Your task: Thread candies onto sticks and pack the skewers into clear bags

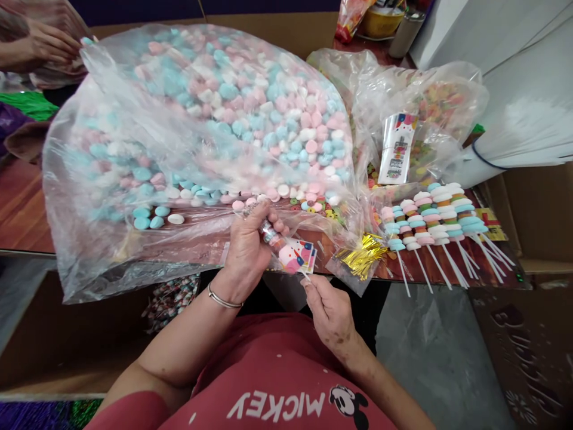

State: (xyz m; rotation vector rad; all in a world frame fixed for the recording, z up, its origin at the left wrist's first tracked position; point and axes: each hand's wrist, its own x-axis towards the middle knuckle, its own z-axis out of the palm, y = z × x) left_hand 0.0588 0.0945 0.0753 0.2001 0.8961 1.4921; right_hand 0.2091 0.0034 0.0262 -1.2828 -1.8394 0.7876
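A candy skewer in a printed clear wrapper (293, 255) slants between my hands above the table's front edge. My left hand (251, 245) is closed around its upper part. The fingers of my right hand (329, 310) pinch the white stick at its lower end. Just behind lies a big clear bag of pink, blue and white candies (250, 113), with several loose blue candies (142, 223) at its opening. Gold twist ties (363, 255) lie right of my hands. Further right, several finished-looking candy skewers (432, 218) rest in a row, their white sticks toward me.
A stack of printed wrappers (397, 149) lies on a bag of gummy candies (441, 101). White sticks fill a container (514, 131) at right. An open cardboard box (67, 340) with wrapped skewers stands below left. Another person's hands (51, 42) show at upper left.
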